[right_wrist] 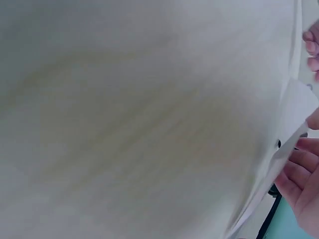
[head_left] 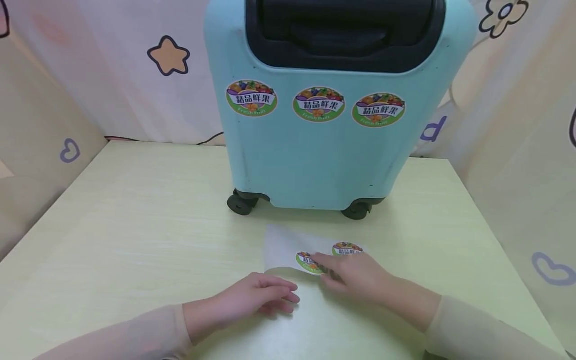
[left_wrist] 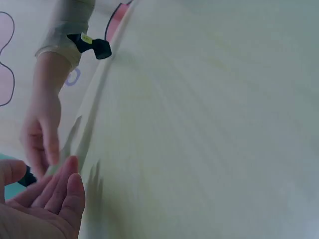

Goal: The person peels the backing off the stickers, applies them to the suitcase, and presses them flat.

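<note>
A white sticker sheet (head_left: 281, 250) with two oval fruit stickers in sight lies on the table in front of the suitcase, its near edge lifted. My right hand (head_left: 360, 277) pinches that near edge between thumb and fingers and hides part of the stickers. In the right wrist view the sheet (right_wrist: 296, 107) bends up at the right hand (right_wrist: 304, 184). Just left of the sheet's near edge, my left hand (head_left: 256, 297) hovers with relaxed fingers and holds nothing. The light blue suitcase (head_left: 310, 165) stands upright, with three oval fruit stickers (head_left: 319, 104) in a row on its side.
The suitcase rests on black wheels (head_left: 240, 204) towards the back of the pale table (head_left: 135, 215). A black recessed handle panel (head_left: 346, 35) tops its side. Patterned curtains (head_left: 112, 75) hang behind and beside the table. A thin black cable (head_left: 210, 138) runs along the back edge.
</note>
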The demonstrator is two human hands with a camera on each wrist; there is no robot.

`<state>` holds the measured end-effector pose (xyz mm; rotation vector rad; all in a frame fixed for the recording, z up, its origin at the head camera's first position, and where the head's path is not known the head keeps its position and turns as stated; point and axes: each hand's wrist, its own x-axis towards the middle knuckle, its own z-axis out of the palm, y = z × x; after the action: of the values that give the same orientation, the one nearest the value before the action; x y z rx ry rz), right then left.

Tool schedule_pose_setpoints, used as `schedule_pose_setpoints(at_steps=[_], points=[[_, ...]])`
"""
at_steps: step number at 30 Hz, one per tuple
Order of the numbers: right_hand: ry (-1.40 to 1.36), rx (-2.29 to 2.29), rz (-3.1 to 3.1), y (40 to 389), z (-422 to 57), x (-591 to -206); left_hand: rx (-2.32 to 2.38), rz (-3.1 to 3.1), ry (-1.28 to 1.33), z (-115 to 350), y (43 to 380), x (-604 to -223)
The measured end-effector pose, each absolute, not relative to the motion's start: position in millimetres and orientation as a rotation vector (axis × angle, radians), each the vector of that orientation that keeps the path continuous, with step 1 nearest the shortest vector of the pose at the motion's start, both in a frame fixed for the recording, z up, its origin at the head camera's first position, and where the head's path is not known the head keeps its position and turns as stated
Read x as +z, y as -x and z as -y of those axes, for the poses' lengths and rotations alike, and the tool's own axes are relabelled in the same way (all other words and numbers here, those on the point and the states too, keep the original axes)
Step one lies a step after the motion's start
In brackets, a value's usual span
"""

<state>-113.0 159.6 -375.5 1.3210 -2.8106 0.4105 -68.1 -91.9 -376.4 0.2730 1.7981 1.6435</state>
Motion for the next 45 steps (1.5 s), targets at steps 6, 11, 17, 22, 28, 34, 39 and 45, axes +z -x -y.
schedule_pose_setpoints(at_steps=[6,11,17,22,28,34,39,45], points=[[-1.317,0.402,2.808,113.5,-153.5,-372.4,1.815,-1.692,-0.08,77.9,71.6,-389.7],[-1.311,0.387,2.831,114.0,-149.1,-372.5,1.941,-1.709,-0.009,67.9,76.6,-395.0],[-1.274,0.363,2.816,113.9,-145.1,-370.8,2.061,-1.727,0.091,60.4,79.3,-393.7],[-1.194,0.481,2.752,111.3,-139.7,-368.4,2.122,-1.717,0.142,56.6,78.9,-390.4],[-1.135,0.668,2.598,107.4,-132.7,-365.9,2.129,-1.752,0.128,51.9,78.6,-390.8],[-1.086,0.845,2.639,107.6,-128.4,-366.6,2.117,-1.823,0.077,48.7,77.5,-392.4],[-0.942,1.108,2.809,106.8,-127.4,-363.7,2.098,-1.892,0.038,48.6,75.9,-389.1],[-0.792,1.364,2.885,110.4,-130.5,-362.7,2.09,-1.97,0.04,48.6,75.9,-390.2]])
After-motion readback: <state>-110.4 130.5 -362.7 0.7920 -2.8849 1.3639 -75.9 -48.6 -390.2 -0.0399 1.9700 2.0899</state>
